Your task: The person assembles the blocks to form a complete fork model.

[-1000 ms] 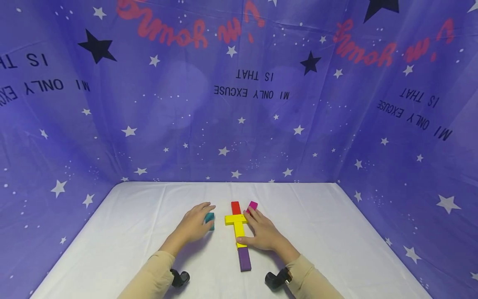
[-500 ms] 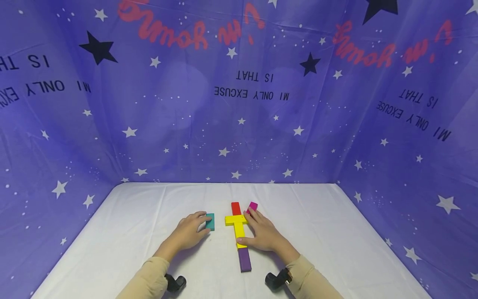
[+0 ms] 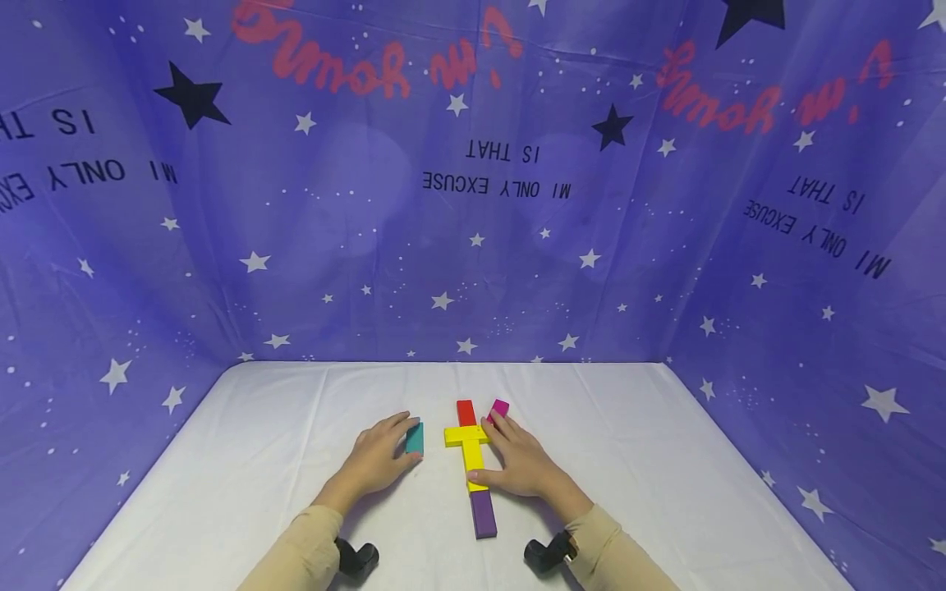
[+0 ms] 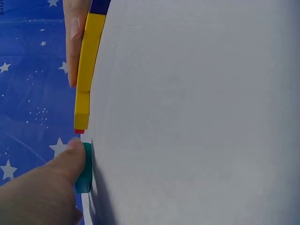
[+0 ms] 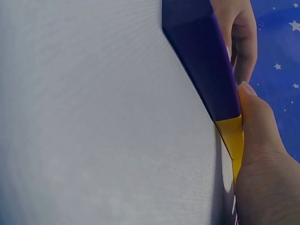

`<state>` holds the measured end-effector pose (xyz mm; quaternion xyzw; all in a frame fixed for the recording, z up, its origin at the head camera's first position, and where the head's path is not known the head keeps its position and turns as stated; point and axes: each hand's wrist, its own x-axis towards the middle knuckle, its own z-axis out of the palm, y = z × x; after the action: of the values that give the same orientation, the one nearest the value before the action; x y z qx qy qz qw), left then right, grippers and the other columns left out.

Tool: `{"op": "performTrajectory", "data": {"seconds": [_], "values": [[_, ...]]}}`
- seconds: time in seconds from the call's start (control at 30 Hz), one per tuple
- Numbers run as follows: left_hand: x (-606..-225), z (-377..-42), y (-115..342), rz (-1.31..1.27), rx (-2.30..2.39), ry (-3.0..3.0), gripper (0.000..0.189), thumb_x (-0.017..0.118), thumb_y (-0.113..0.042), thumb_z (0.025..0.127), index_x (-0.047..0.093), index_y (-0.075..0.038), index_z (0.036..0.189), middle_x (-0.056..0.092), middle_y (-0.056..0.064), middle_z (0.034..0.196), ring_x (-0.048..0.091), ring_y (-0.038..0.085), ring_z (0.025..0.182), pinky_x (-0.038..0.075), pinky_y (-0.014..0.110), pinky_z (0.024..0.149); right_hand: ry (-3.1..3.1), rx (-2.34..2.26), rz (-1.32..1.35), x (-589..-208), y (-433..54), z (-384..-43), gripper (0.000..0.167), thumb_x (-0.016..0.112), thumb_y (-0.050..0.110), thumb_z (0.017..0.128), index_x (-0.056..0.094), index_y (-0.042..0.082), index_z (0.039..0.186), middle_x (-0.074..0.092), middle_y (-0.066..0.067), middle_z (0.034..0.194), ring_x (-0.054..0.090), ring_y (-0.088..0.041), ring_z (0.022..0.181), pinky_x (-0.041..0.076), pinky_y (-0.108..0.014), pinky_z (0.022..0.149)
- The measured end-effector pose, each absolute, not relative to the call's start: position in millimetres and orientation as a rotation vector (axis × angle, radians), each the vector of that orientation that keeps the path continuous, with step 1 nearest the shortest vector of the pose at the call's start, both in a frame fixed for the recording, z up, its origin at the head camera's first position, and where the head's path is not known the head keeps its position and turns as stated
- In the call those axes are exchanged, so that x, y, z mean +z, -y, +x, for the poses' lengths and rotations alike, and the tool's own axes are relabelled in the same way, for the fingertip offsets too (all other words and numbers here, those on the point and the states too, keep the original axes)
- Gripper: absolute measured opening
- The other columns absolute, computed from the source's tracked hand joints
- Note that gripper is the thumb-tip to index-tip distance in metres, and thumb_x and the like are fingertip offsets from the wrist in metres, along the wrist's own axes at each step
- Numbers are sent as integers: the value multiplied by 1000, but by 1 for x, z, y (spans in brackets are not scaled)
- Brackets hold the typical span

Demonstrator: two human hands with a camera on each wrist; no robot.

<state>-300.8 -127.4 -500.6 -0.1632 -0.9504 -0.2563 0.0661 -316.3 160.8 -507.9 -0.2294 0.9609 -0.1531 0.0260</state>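
Note:
The left hand (image 3: 377, 455) is at the teal block (image 3: 415, 439), thumb at its near end and a fingertip at its far end, pinching it on the table. In the left wrist view the thumb lies against the teal block (image 4: 85, 171). The right hand (image 3: 525, 460) rests over a row of blocks. Its thumb lies on the long yellow block (image 3: 474, 464), and its fingertips touch the magenta block (image 3: 500, 408) and the end of the yellow crosspiece (image 3: 458, 436). A red block (image 3: 465, 412) stands beyond the crosspiece; a purple block (image 3: 484, 515) joins the near end.
A white cloth covers the table (image 3: 628, 460). Purple star-printed fabric (image 3: 443, 271) walls the back and both sides. Black wrist mounts (image 3: 358, 561) hang below both sleeves.
The left hand drew back slightly from the teal block, then closed thumb and finger about its two ends. The right hand and the joined blocks stay put.

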Motion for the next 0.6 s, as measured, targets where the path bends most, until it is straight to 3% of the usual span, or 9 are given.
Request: {"op": "performTrajectory", "data": {"seconds": [0.2,0.6], "values": [[-501,-310,127,-521,-736,2917,64,69,-45,90,51,-18,145,44,11,154,40,36,143,33,62,111,-2965,-448,-699,-508,-161,-316,104,51,82,80,22,22,159,16,-7,167,18,-35,153,22,-60,121],[-499,-316,128,-536,-762,2921,61,71,-42,89,55,-13,141,53,13,146,43,36,141,33,62,113,-2976,-450,-711,-507,-162,-316,102,51,80,81,23,21,159,18,-8,167,19,-35,153,23,-59,121]]}}
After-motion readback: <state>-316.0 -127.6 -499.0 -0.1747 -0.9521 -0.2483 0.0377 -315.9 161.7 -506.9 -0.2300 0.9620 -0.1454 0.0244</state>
